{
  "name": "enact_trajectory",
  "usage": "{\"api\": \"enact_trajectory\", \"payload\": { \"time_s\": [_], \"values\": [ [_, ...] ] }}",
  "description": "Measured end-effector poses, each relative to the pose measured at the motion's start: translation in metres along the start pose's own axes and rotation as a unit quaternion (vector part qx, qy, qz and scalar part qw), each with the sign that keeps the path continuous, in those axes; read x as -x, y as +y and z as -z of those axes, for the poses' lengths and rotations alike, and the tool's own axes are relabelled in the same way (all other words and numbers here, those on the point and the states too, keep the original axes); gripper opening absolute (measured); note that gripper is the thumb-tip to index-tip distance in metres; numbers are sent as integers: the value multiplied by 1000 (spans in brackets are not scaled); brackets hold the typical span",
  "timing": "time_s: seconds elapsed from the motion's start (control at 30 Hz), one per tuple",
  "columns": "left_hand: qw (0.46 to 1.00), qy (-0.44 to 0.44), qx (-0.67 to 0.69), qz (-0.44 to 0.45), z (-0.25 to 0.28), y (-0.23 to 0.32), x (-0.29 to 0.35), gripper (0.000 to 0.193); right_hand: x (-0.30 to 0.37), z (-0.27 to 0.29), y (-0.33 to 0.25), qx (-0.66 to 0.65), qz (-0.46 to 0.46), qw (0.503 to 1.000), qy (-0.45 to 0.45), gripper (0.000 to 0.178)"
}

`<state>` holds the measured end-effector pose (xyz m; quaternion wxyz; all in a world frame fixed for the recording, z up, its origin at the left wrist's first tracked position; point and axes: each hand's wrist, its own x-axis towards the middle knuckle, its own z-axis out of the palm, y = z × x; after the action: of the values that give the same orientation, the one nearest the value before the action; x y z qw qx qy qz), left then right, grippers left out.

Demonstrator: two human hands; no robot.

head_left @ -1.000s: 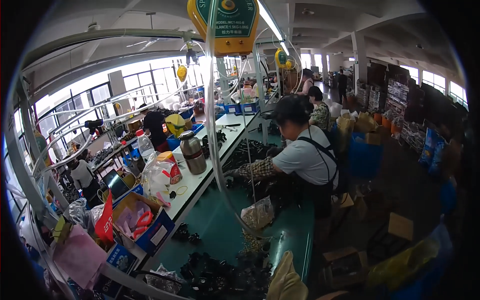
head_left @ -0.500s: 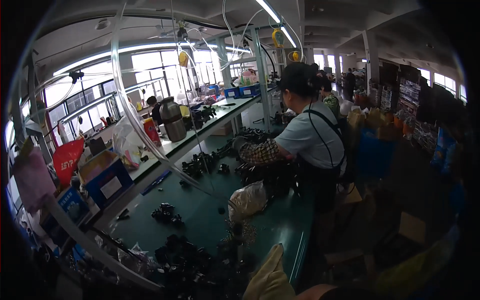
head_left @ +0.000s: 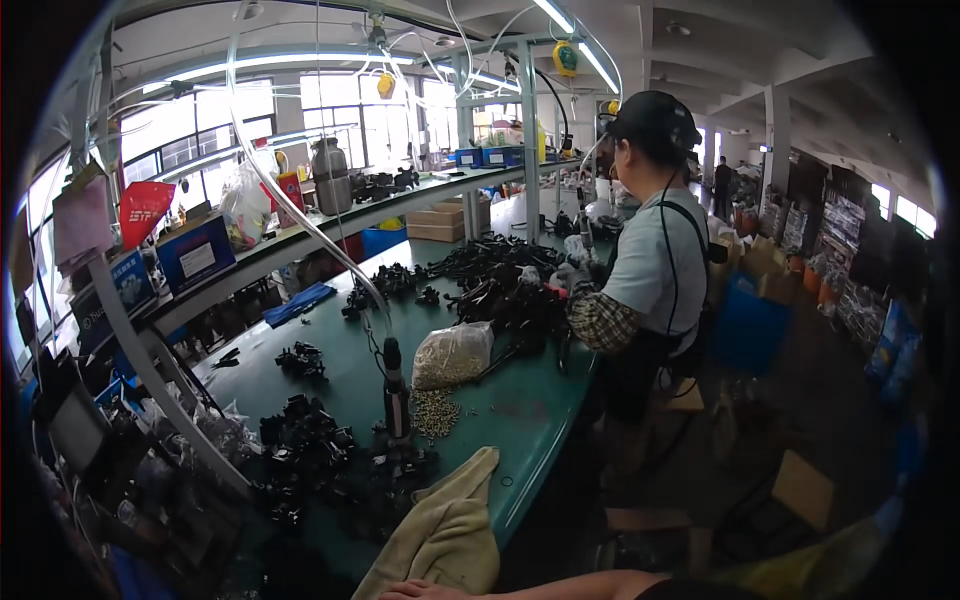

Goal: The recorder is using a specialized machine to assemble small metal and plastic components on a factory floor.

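Observation:
My right hand (head_left: 425, 591) rests at the lower edge against a crumpled beige cloth (head_left: 440, 535), its forearm coming in from the right. The picture's edge cuts off the fingers, so their pose is hidden. My left hand is out of view. Beyond the cloth, a dark power screwdriver (head_left: 396, 388) hangs upright from a hose. Beside it lie small brass-coloured screws (head_left: 437, 410), spilled near a clear plastic bag (head_left: 453, 357) filled with similar pieces. A heap of black plastic parts (head_left: 305, 440) sits left of the screwdriver, and a smaller cluster (head_left: 300, 360) lies behind it.
On the far right side of the green table (head_left: 535, 405), a co-worker (head_left: 655, 250) in gloves handles black parts. A metal post (head_left: 165, 370) slants up at left below a shelf holding a steel flask (head_left: 332, 180) and blue boxes. Cartons (head_left: 803, 490) stand on the floor.
My view has shifted, bringing the screwdriver fully into sight. More of the beige cloth and my right hand show. The co-worker now stands more upright, hands farther along the table.

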<state>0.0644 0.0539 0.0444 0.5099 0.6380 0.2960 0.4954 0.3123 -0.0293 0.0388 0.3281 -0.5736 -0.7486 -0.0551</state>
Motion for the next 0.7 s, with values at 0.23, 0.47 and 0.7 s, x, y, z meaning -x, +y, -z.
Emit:
{"api": "enact_trajectory", "payload": {
  "time_s": [0.23, 0.47, 0.7],
  "values": [
    [997, -9, 46, -56, -1, -10, 1, 38, 5, -2, 4, -7, 24, 999, 33, 25],
    [975, 27, 209, 66, -2, -5, 14, 46, 1, 14, -5, -12, 13, 998, 57, 19],
    [994, -1, 107, 28, 4, -17, 8, 36, 7, 7, -4, -18, -5, 998, 65, 19]
  ]
}}
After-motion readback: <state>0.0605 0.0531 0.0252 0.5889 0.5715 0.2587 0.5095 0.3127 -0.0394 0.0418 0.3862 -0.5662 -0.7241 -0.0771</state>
